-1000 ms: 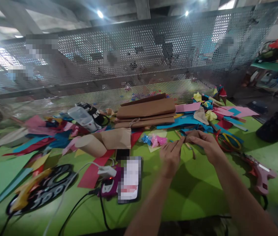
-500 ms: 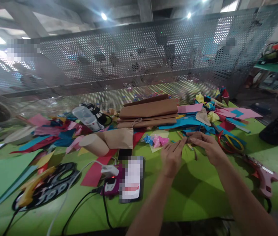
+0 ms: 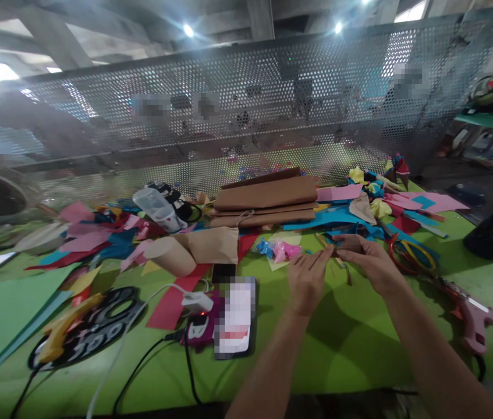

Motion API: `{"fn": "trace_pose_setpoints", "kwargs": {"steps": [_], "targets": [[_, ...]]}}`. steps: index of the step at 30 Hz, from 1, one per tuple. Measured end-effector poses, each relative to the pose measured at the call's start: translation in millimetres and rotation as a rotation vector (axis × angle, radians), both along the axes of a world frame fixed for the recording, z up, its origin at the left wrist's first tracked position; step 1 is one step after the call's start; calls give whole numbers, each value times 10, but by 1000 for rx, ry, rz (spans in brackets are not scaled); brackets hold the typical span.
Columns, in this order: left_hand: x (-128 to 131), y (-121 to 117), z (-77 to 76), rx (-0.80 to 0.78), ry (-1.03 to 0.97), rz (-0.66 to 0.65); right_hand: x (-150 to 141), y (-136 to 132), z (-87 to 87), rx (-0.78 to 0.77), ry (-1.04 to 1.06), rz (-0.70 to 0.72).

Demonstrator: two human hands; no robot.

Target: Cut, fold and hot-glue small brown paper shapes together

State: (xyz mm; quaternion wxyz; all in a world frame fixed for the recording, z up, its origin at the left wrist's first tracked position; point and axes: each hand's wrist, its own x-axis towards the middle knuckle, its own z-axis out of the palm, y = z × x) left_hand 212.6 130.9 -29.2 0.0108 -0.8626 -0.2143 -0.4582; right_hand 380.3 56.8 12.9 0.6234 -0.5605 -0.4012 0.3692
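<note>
Over the green table (image 3: pixel 351 343), my left hand (image 3: pixel 306 278) and my right hand (image 3: pixel 371 260) meet fingertip to fingertip. Both pinch a small brown strip of paper (image 3: pixel 337 251) held between them, just above the tabletop. Small pink and blue folded paper pieces (image 3: pixel 279 249) lie just left of my left hand. Red and yellow scissors (image 3: pixel 408 252) lie close to the right of my right hand.
A pink glue gun (image 3: pixel 468 314) lies at the right. A phone (image 3: pixel 235 317) and charger cables sit in front of my left forearm. Brown paper stacks (image 3: pixel 266 199), rolled brown cones (image 3: pixel 194 249) and coloured paper scraps fill the back. A perforated metal screen (image 3: pixel 229 116) rises behind.
Both hands stay together on the brown strip, with only slight finger shifts. The view has drifted a little to the left.
</note>
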Motion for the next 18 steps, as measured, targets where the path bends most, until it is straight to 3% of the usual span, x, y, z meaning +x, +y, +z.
{"fn": "trace_pose_setpoints", "kwargs": {"steps": [5, 18], "targets": [[12, -10, 1, -72, -32, -12, 0, 7, -17, 6, -24, 8], [16, -11, 30, -38, -9, -31, 18, 43, -124, 2, 112, 19]]}}
